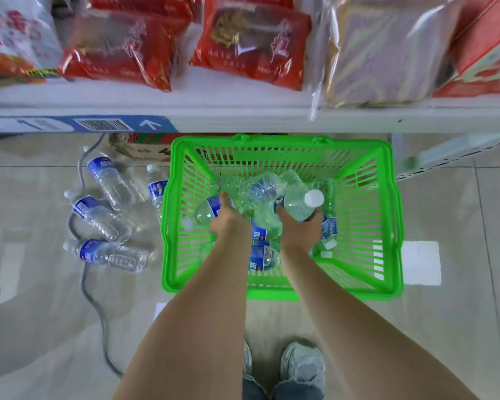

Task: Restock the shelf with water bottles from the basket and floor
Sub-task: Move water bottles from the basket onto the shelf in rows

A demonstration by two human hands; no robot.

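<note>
A green plastic basket stands on the floor below the shelf edge and holds several clear water bottles with blue labels. My left hand grips one bottle lying on its side in the basket. My right hand grips another bottle, its white cap pointing up and right. More bottles sit under and between my hands. Several bottles lie on the floor left of the basket, such as one at the back, one in the middle and one nearest me.
The white shelf above carries red snack packs and a clear bag. A grey cable snakes over the tiled floor under the loose bottles. A cardboard box sits under the shelf. My shoes are just behind the basket.
</note>
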